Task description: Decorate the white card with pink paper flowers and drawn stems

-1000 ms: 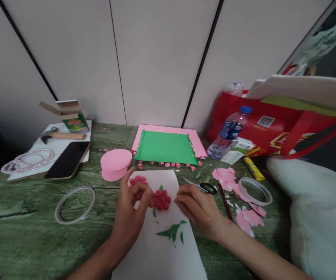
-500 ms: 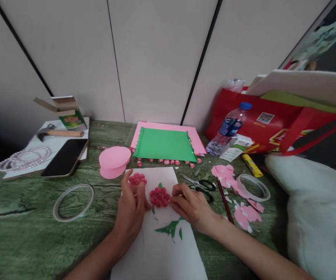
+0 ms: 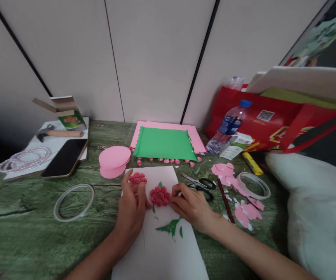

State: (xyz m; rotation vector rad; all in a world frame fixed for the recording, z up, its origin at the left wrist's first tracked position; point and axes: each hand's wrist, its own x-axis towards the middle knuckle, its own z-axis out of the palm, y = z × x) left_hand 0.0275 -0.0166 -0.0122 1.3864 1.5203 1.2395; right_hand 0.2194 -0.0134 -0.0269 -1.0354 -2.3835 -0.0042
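Note:
A white sheet lies on the green marbled table in front of me. On it sits a cluster of small red-pink paper rolls, a second smaller cluster and green paper leaves. My left hand rests flat on the sheet, fingers stretched out, touching the left side of the larger cluster. My right hand lies at the cluster's right side, its fingertips pinched together against the rolls; whether they hold a piece is hidden.
Scissors, a red pencil, a tape ring and pink scraps lie right. Green paper on pink paper, pink discs, another tape ring, phone, hammer, bottle, red bag.
My left hand has lowered from a raised curl to lie flat beside the cluster. My right hand has moved left to the cluster's right edge.

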